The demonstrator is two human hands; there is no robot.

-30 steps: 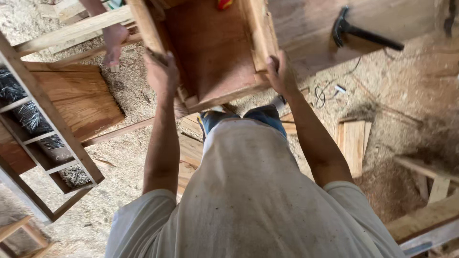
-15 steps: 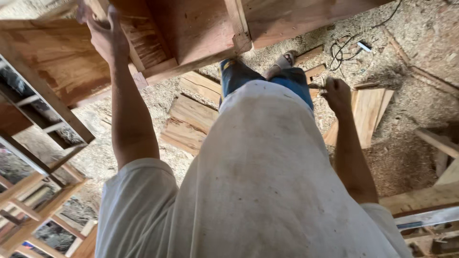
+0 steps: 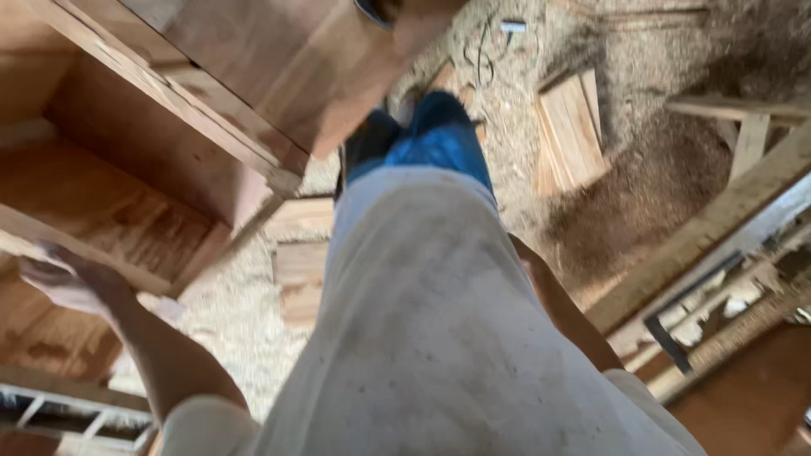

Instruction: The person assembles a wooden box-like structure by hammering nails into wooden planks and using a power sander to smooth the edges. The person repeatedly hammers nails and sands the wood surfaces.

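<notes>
A big open wooden cabinet (image 3: pixel 169 127) fills the upper left, tilted and apparently off the sawdust floor (image 3: pixel 591 169) — my judgement is that the moving is mid-way, nothing set down yet. The left hand (image 3: pixel 68 283) presses against its lower edge, fingers blurred, so I cannot tell whether they grip. The right hand is hidden behind the shirt. Loose boards (image 3: pixel 570 127) lie on the floor beyond — well apart.
</notes>
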